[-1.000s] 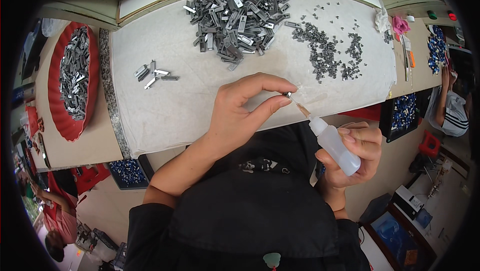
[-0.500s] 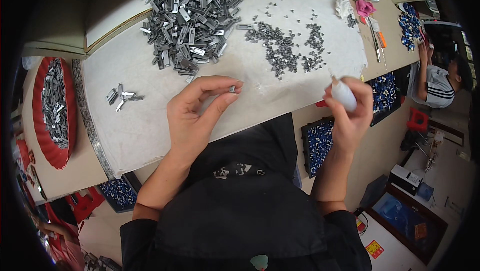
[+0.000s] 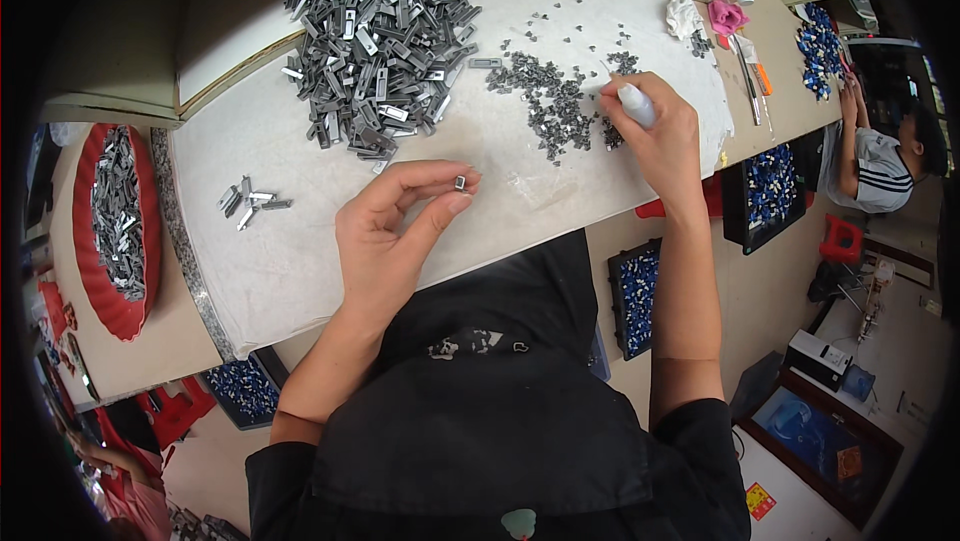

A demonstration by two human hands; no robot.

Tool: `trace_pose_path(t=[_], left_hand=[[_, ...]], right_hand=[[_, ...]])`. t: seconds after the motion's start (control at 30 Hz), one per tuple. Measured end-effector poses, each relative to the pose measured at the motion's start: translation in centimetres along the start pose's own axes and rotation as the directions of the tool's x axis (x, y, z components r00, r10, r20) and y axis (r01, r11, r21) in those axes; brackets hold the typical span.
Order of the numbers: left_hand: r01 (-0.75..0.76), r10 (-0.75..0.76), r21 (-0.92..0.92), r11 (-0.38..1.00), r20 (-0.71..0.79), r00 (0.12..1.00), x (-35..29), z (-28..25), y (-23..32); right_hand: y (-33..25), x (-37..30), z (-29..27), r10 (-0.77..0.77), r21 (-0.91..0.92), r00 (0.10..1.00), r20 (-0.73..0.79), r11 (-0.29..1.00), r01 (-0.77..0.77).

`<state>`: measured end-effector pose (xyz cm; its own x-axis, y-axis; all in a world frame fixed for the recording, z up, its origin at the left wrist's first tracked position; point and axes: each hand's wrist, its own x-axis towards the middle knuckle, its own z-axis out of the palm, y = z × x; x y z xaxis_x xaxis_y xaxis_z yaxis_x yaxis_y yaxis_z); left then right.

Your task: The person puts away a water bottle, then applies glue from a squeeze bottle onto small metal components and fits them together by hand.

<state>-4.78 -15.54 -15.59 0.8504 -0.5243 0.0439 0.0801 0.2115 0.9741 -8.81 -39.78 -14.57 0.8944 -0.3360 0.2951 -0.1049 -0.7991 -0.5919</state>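
My left hand (image 3: 385, 231) pinches a small grey metal piece (image 3: 460, 182) between thumb and forefinger, its open end showing, above the white-covered table (image 3: 300, 271). My right hand (image 3: 662, 141) is wrapped round a small white squeeze bottle (image 3: 636, 104) with a thin tip. That tip points away from me, over the scattered tiny metal parts (image 3: 555, 106); whether it touches one I cannot tell. Farther off, to the left of these parts, rises a big heap of grey slotted metal pieces (image 3: 375, 51). A few similar pieces (image 3: 252, 201) lie left of my left hand.
On the left stands a red scalloped basin (image 3: 145, 291) filled with metal pieces. Tweezer-like tools (image 3: 746, 76), a pink cloth (image 3: 729, 16) and a white crumpled cloth (image 3: 684, 13) lie at the right. Black trays (image 3: 618, 311) of blue and white parts stand below the table. Another person (image 3: 870, 161) sits at far right.
My right hand has moved away from me and slightly left with the squeeze bottle, from the table's near edge to the tiny parts. The left hand stays nearly in place, its piece slightly turned.
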Motion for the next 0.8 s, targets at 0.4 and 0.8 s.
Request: trace_pose_path(t=[0.4,0.8], left_hand=[[0.032,-0.032,-0.017,0.999,0.027,0.999,0.0,-0.1,0.0],[0.029,-0.029,-0.01,1.0,0.027,0.999,-0.1,-0.1,-0.1]], right_hand=[[-0.6,1.7,-0.2,0.098,-0.125,0.978,0.183,0.989,-0.076],[-0.2,2.7,-0.7,0.158,-0.154,0.97,0.183,0.98,-0.13]])
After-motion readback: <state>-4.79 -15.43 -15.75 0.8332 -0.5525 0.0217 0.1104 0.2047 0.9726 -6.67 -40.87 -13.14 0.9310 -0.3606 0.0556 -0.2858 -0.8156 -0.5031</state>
